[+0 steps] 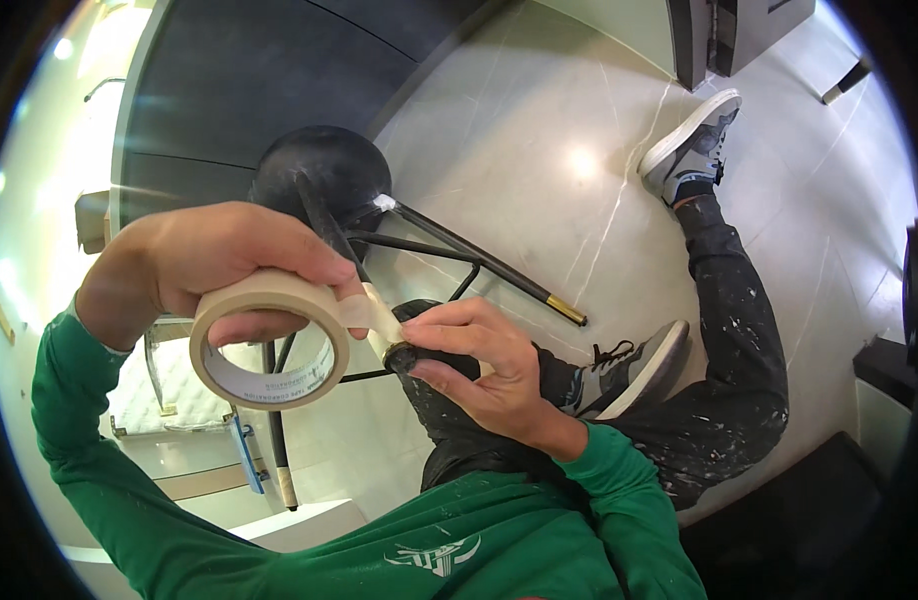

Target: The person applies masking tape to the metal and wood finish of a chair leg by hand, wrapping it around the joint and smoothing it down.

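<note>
My left hand (pixel 229 245) grips a roll of beige masking tape (pixel 207 365), the thumb inside the ring and the fingers over its top. From the roll a short strip of tape (pixel 382 318) runs to the end of a dark stool leg (pixel 326 222). My right hand (pixel 489 370) pinches that leg end, fingertips on the tape and thumb beside the black foot cap (pixel 400 357). The black stool lies tipped over, its round seat (pixel 319 165) pointing away from me. Another leg with a brass-coloured tip (pixel 564 308) reaches out to the right.
A dark panelled cabinet front (pixel 249 90) rises behind the stool. My paint-spattered legs (pixel 734 330) lie bent on the pale marbled floor (pixel 519 120) to the right. At lower left a blue-handled tool (pixel 246 452) stands near another stool leg, whose end (pixel 287 488) looks beige.
</note>
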Available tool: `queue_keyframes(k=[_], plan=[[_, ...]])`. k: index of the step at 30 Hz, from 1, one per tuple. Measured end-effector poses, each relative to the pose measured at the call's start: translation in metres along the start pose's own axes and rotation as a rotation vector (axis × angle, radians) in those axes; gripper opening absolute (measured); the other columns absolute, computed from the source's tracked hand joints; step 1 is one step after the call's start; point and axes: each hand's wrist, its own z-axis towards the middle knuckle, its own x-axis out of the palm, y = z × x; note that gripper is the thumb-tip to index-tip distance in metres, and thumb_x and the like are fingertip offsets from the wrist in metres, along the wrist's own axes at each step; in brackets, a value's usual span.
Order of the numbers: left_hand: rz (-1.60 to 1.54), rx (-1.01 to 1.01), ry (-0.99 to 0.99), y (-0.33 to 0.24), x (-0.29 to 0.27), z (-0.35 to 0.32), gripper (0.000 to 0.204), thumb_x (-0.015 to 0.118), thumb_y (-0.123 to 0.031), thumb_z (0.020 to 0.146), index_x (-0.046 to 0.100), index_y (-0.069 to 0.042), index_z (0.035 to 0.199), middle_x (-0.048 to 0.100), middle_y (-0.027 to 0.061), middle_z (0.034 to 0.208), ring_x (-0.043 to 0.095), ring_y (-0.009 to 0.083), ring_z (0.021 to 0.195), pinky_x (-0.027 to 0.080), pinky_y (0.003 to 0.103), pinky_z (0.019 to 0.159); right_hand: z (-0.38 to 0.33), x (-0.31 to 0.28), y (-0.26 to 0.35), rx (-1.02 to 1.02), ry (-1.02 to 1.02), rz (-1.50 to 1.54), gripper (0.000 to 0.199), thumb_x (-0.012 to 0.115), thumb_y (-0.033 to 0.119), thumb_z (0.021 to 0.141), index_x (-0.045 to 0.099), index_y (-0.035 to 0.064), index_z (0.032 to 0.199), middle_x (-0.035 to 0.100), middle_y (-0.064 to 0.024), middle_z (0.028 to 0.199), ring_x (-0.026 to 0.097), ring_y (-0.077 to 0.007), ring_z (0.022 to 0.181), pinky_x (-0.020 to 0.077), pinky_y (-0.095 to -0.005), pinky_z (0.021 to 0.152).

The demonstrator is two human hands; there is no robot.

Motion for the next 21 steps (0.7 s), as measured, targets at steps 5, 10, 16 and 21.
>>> queue_keyframes(k=[5, 10, 16, 21], plan=[[0.071, 0.058, -0.076, 0.022, 0.009, -0.007, 0.044, 0.044, -0.026, 0.113, 0.068, 0.012, 0.113, 0.059, 0.0034, 0.055, 0.053, 0.0088, 0.04, 0.041, 0.023, 0.044, 0.001, -0.001, 0.001, 0.012, 0.033, -0.003, 0.037, 0.084, 0.0, 0.086, 0.076, 0.0052, 0.121, 0.074, -0.0124, 0.119, 0.071, -0.0255, 0.108, 0.056, -0.0359, 0.093], [0.181, 0.137, -0.11, 0.048, 0.006, -0.008, 0.038, 0.056, -0.028, 0.11, 0.07, 0.007, 0.113, 0.059, 0.001, 0.058, 0.053, 0.0065, 0.044, 0.043, 0.023, 0.052, 0.001, 0.0, 0.003, -0.002, 0.046, -0.036, 0.037, 0.082, 0.0, 0.088, 0.075, 0.0041, 0.124, 0.072, -0.0143, 0.121, 0.07, -0.0261, 0.109, 0.0558, -0.0362, 0.094], [0.009, 0.112, -0.057, 0.078, 0.009, 0.01, 0.036, 0.057, -0.029, 0.11, 0.068, 0.005, 0.115, 0.056, -0.0002, 0.055, 0.052, 0.0048, 0.043, 0.04, 0.021, 0.045, 0.001, 0.001, 0.006, -0.073, 0.059, -0.093, 0.04, 0.079, -0.001, 0.09, 0.073, 0.0043, 0.129, 0.071, -0.0147, 0.122, 0.07, -0.027, 0.109, 0.0557, -0.0361, 0.094], [0.0, 0.167, 0.058, 0.094, 0.004, 0.024, 0.037, 0.06, -0.037, 0.109, 0.065, -0.001, 0.108, 0.058, -0.0009, 0.055, 0.052, 0.0057, 0.041, 0.037, 0.021, 0.041, 0.002, 0.003, 0.014, -0.093, 0.065, -0.191, 0.038, 0.077, -0.003, 0.09, 0.073, 0.0041, 0.127, 0.07, -0.015, 0.122, 0.07, -0.028, 0.109, 0.0555, -0.0368, 0.095]])
